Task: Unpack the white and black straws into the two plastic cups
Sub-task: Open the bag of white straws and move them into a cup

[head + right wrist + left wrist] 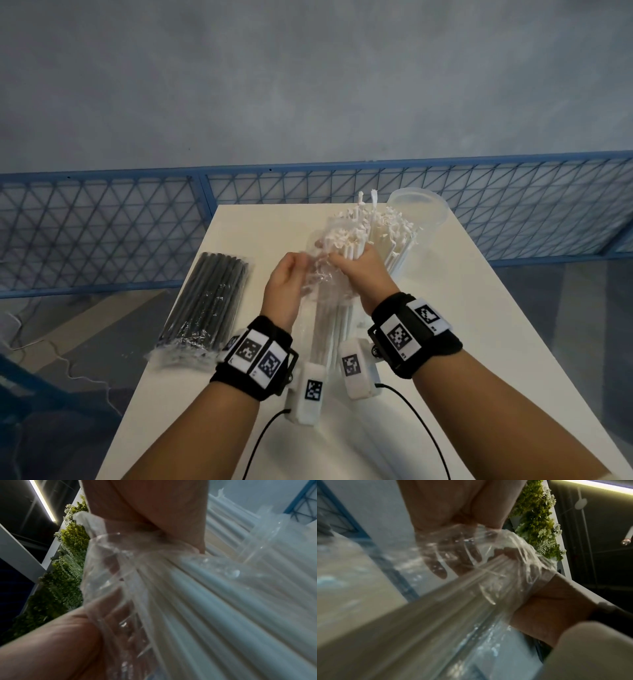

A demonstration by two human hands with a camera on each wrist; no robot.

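A bundle of white straws (344,245) stands upright in a crinkled clear bag (317,279) above the middle of the white table (462,308). My left hand (296,265) pinches the loose bag film on the left side. The right hand (342,265) grips the straw bundle itself. In the left wrist view my fingers (453,557) show through the film (496,561). Just behind my right hand stands a clear plastic cup (400,269) holding several white straws (394,229). A second clear cup (419,209) stands behind it, with no straws visible in it. A sealed pack of black straws (209,301) lies at the table's left.
The table is narrow, and the black pack overhangs its left edge. A blue mesh fence (102,222) runs behind the table. Cables (428,428) trail from both wrist cameras across the near table. A wall of green plants (68,561) shows in the wrist views.
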